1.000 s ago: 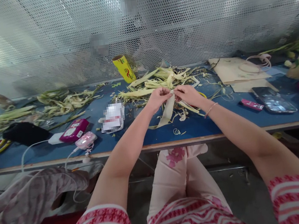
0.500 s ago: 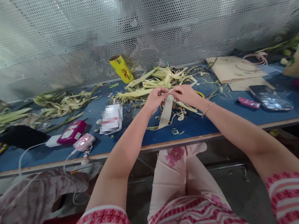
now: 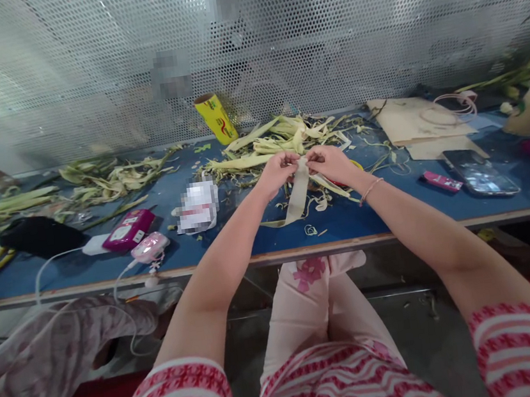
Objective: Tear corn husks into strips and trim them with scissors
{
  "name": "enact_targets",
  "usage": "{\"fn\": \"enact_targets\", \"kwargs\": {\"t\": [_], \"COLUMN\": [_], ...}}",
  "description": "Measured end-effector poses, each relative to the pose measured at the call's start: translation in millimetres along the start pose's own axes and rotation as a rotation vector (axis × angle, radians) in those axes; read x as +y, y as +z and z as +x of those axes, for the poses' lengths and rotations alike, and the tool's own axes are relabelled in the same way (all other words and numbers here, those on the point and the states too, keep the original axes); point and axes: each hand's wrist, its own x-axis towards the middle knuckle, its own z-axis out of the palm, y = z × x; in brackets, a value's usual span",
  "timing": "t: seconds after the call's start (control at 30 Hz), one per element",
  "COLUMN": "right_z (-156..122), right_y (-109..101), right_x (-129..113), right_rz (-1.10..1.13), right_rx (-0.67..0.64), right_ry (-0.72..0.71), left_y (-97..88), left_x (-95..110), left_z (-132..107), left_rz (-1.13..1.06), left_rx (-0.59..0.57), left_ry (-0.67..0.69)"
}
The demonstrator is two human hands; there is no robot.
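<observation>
A pale, flat, ribbon-like strip (image 3: 298, 195) hangs between my two hands, its lower end bending left on the blue table. My left hand (image 3: 281, 174) pinches the strip's upper left edge. On the opposite edge, my right hand (image 3: 328, 165) grips it between thumb and fingers. Whether the strip is dried leaf or tape, I cannot tell. Just behind my hands lies a heap of pale green husk-like leaves (image 3: 281, 138). Part of something yellow and red, perhaps scissor handles, shows beside my right hand, mostly hidden.
A yellow cardboard tube (image 3: 217, 120) leans by the perforated metal screen (image 3: 108, 63). At left are more leaves (image 3: 112, 178), a magenta power bank (image 3: 130, 230) and a black cloth item (image 3: 41, 241). Brown paper (image 3: 414, 121) and a phone (image 3: 480, 172) lie at right. Another person's leg (image 3: 61, 346) shows below.
My hands have parted slightly at the strip's top, so more of its upper end shows between my fingertips. The strip stays in nearly the same place.
</observation>
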Motion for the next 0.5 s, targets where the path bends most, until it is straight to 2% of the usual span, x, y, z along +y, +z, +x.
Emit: {"fn": "enact_targets", "kwargs": {"t": [0.17,0.27,0.33,0.37,0.43,0.5], "right_z": [3,5,5,5,4,3], "right_y": [-1,-3,-5,-6,-9,-10], "right_x": [5,9,10,11,11,13], "right_rz": [0.158,0.168,0.101,0.022,-0.213,-0.465], "right_rx": [0.051,0.068,0.08,0.092,0.084,0.0], "right_ry": [0.024,0.0,-0.016,-0.03,-0.051,-0.042], "left_y": [-0.7,-2.5,-5.5,-8.1,-15.5,-26.0], "left_x": [12,15,13,10,4,-3], "left_z": [-11,-10,-5,-2,6,13], "left_rz": [-0.074,-0.083,-0.097,-0.108,-0.096,0.039], "left_rx": [-0.133,-0.162,-0.111,-0.046,0.099,0.242], "left_ry": [-0.167,-0.192,-0.163,-0.134,-0.106,-0.094]}}
